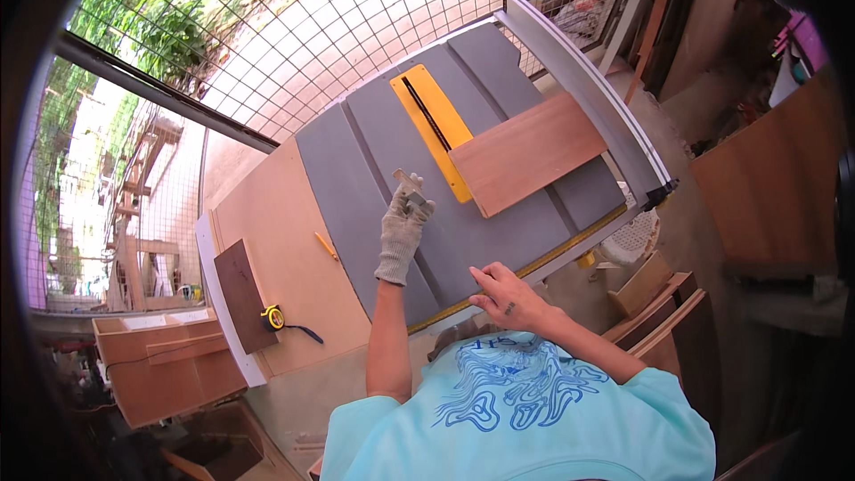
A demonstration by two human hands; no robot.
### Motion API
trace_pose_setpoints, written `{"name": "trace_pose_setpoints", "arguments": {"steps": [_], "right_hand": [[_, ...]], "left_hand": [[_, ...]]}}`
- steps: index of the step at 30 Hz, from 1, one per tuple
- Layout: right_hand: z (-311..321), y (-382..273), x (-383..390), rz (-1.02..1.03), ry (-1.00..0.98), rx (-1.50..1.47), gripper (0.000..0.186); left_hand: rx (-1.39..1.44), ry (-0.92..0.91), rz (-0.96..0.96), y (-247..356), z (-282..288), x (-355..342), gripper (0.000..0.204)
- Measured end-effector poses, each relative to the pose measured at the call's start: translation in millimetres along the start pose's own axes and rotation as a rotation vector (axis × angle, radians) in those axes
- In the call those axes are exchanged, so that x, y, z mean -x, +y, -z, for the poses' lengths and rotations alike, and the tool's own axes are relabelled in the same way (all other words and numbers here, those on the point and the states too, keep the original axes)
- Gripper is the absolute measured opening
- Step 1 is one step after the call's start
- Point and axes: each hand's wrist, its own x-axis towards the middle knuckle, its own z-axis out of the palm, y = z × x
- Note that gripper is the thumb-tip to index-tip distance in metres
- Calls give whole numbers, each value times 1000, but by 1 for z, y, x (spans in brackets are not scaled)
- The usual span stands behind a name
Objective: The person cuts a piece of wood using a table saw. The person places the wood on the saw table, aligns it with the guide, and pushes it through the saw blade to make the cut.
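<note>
My left hand (403, 227), in a pale knitted work glove, is raised over the grey table saw top (392, 138). Its fingers close on a small flat tan-and-grey strip (409, 185), whose exact kind I cannot make out. Bare and empty, my right hand (512, 297) hovers by the saw's front edge with thumb and forefinger apart. Ahead of it lies a reddish-brown wooden board (530, 156), flat on the saw top and touching or overlapping the yellow throat plate (419, 107). A dark slot runs along that plate; I cannot tell whether a blade stands in it.
The saw's long metal fence (592, 80) borders the right side. On the tan side panel (276, 214) lie a pencil (327, 246), a dark board (240, 289) and a yellow tape measure (272, 318). Wire mesh (294, 36) stands behind; wooden boxes (169, 361) sit lower left.
</note>
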Motion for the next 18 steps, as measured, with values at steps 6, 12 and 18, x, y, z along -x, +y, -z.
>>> {"name": "trace_pose_setpoints", "arguments": {"steps": [6,12,18], "right_hand": [[11,44,-5,86,-136,-41,47],[26,31,-21,15,-68,-47,46],[50,2,-43,24,197,105,43]], "left_hand": [[-51,117,-67,-15,-8,12,66],[39,16,36,16,-25,-19,69],[80,-90,-66,12,-30,-75,68]]}}
